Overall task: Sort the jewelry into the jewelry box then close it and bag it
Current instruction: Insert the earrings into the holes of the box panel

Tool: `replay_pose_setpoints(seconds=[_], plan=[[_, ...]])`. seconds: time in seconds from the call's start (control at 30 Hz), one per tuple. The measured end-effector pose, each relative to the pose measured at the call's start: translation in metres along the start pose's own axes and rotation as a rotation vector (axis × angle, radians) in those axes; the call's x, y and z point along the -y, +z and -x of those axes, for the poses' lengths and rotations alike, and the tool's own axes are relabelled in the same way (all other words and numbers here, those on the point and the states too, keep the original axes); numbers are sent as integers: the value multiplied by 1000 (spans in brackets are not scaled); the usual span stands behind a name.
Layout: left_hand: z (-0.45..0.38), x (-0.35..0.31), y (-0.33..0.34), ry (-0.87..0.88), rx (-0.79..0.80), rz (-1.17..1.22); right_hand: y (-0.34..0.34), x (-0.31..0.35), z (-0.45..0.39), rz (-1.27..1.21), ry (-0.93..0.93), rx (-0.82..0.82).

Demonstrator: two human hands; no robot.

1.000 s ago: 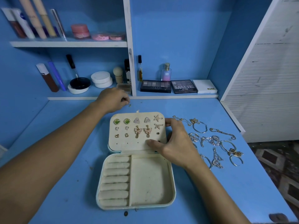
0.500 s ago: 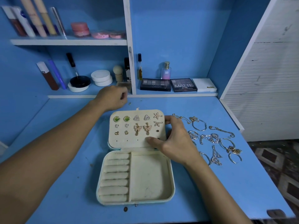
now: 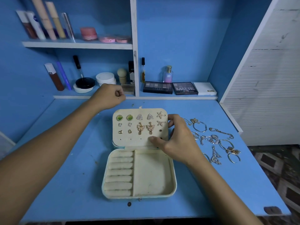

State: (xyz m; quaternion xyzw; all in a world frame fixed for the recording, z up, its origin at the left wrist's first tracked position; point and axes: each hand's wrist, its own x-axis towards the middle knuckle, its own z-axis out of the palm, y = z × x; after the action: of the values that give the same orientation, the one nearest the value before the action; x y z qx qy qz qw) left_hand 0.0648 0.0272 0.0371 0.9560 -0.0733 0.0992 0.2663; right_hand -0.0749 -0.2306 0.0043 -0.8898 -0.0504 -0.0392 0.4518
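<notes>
An open cream jewelry box [image 3: 154,176] lies mid-table. Its tray has ring rolls on the left and a bare compartment on the right. The raised lid panel [image 3: 129,140] carries several pairs of earrings [image 3: 140,127]. My right hand [image 3: 177,140] grips the lid's right edge, with the thumb on the panel's lower right and the fingers round its side. My left hand [image 3: 110,96] hovers behind the box's left corner with its fingers curled into a loose fist; nothing shows in it. A tiny piece [image 3: 132,104] lies on the table behind the lid. Bracelets and chains [image 3: 214,140] are spread to the right.
Shelves behind hold cosmetics: tubes [image 3: 55,77], jars [image 3: 105,78], a perfume bottle [image 3: 168,74] and eyeshadow palettes [image 3: 158,87]. A white slatted panel [image 3: 267,86] stands at right. A small dark stud [image 3: 129,204] lies before the box. The table's front edge [image 3: 146,219] is close.
My left hand has lifted a little from the table behind the box and curled tighter. My right hand stays on the lid's edge.
</notes>
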Motion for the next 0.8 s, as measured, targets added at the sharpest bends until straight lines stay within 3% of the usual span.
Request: replay_pose_setpoints(seconds=[0.4,0.8], plan=[[20,-18,-11,-14,-10,170,1,-2,22,9,-212,-154],[39,-35,-10,8,136,202,3,-18,23,193,-499,-203]])
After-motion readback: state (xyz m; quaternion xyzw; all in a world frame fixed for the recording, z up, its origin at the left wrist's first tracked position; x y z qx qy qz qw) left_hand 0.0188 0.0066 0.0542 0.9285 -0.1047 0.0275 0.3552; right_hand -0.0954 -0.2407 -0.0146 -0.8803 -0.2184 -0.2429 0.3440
